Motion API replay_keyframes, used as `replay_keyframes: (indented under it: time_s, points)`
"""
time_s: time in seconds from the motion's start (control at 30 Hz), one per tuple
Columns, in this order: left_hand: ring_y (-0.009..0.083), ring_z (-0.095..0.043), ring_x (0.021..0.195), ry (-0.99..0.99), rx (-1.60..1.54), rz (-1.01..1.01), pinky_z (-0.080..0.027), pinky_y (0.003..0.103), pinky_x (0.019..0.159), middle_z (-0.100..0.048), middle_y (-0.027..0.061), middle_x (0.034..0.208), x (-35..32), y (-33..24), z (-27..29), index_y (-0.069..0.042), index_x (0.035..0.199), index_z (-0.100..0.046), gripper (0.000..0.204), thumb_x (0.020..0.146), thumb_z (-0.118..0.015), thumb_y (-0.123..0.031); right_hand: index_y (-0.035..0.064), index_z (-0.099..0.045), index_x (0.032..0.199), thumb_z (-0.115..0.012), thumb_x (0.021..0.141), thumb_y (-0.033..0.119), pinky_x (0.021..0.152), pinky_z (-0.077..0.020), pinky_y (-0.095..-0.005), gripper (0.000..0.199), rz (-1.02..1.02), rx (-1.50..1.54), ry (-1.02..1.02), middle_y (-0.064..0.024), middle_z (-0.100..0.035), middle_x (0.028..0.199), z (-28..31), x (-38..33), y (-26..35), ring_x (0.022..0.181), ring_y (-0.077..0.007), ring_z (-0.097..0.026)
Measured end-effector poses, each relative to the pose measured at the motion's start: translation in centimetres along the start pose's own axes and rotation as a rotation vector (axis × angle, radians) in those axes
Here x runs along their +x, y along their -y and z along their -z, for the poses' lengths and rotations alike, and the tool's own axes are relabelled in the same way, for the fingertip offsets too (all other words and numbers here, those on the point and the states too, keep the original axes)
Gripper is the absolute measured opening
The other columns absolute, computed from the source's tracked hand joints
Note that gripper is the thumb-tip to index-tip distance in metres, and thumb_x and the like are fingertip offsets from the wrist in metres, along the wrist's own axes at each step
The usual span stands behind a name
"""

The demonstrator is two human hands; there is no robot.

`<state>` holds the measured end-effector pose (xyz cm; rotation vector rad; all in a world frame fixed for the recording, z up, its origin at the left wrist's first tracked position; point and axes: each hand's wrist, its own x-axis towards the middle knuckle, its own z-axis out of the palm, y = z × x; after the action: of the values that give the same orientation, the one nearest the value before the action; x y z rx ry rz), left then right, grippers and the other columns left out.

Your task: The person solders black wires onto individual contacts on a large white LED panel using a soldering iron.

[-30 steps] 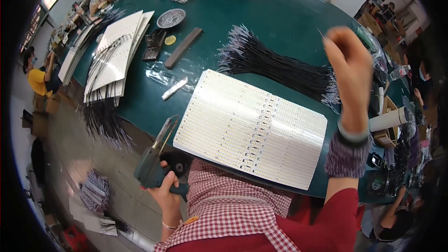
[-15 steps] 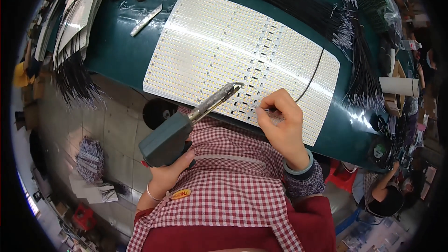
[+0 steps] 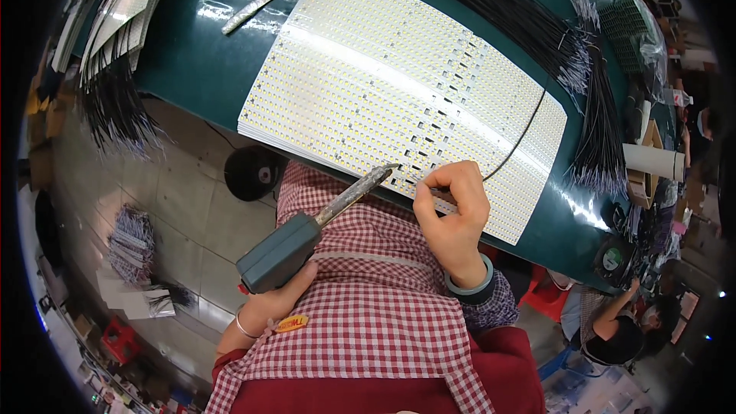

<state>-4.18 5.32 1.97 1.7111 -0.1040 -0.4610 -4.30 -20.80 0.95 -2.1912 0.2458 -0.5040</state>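
Note:
My left hand (image 3: 285, 295) is wrapped round the grey handle of a soldering gun (image 3: 277, 254). Its long metal barrel reaches up and right, and the dark bent tip lies over the near end of a row of small slots. Beneath is a stack of white LED boards (image 3: 330, 54) dotted with yellowish chips. Just right of the tip, my right hand (image 3: 458, 215) pinches the end of a thin black wire (image 3: 524, 135). That wire curves away across the right part of the top board. The pinched end is hidden by my fingers.
Bundles of black wires (image 3: 491, 0) lie behind and right of the boards on the green table (image 3: 180, 69). A knife-like strip (image 3: 251, 9) rests at the back left, near more boards with wires (image 3: 123, 31). A round black spool (image 3: 613, 257) sits at the right. A co-worker (image 3: 621, 326) is beyond it.
The soldering tip has come nearer to the boards' near edge, close to my right fingertips. My right hand keeps its pinch on the wire. The whole view has shifted slightly.

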Motion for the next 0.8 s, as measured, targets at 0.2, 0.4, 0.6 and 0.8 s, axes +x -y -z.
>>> replay_keyframes:
  time_s: [0.2, 0.4, 0.6, 0.8]
  points:
    - [0.0219, -0.063, 0.07, 0.078, 0.175, -0.149, -0.05, 0.029, 0.062, -0.063, 0.0122, 0.084, 0.6, 0.6, 0.7, 0.003, 0.096, -0.066, 0.027, 0.071, -0.072, -0.003, 0.0037, -0.056, 0.074, -0.067, 0.069, -0.005, 0.061, -0.0393, -0.0318, 0.016, 0.086, -0.092, -0.024, -0.0074, -0.053, 0.073, -0.3, -0.2, 0.3, 0.067, -0.0218, -0.051]
    - [0.0219, -0.063, 0.067, 0.123, 0.202, -0.162, -0.05, 0.029, 0.06, -0.063, 0.0123, 0.082, 0.4, 1.0, 0.9, 0.004, 0.093, -0.065, 0.025, 0.068, -0.072, -0.001, 0.0042, -0.056, 0.075, -0.068, 0.068, -0.005, 0.063, -0.0383, -0.0331, 0.016, 0.105, -0.123, -0.028, -0.0074, -0.053, 0.073, -0.4, -0.3, 0.3, 0.068, -0.0227, -0.051]
    - [0.0213, -0.064, 0.069, 0.115, 0.177, -0.115, -0.051, 0.028, 0.061, -0.064, 0.012, 0.082, 0.4, 0.8, 0.6, 0.005, 0.093, -0.065, 0.026, 0.069, -0.072, -0.001, 0.0075, -0.055, 0.075, -0.069, 0.064, -0.002, 0.064, -0.0341, -0.0356, 0.02, 0.133, -0.128, -0.047, -0.0052, -0.052, 0.071, -0.6, -0.4, 0.0, 0.068, -0.0235, -0.051]
    - [0.0211, -0.063, 0.067, 0.136, 0.198, -0.123, -0.05, 0.028, 0.06, -0.063, 0.0116, 0.081, 0.5, 0.8, 0.6, 0.005, 0.094, -0.065, 0.026, 0.07, -0.072, -0.001, 0.0051, -0.056, 0.075, -0.069, 0.067, -0.004, 0.064, -0.0365, -0.0336, 0.017, 0.135, -0.145, -0.024, -0.0068, -0.053, 0.073, -0.5, -0.4, 0.2, 0.069, -0.0229, -0.051]
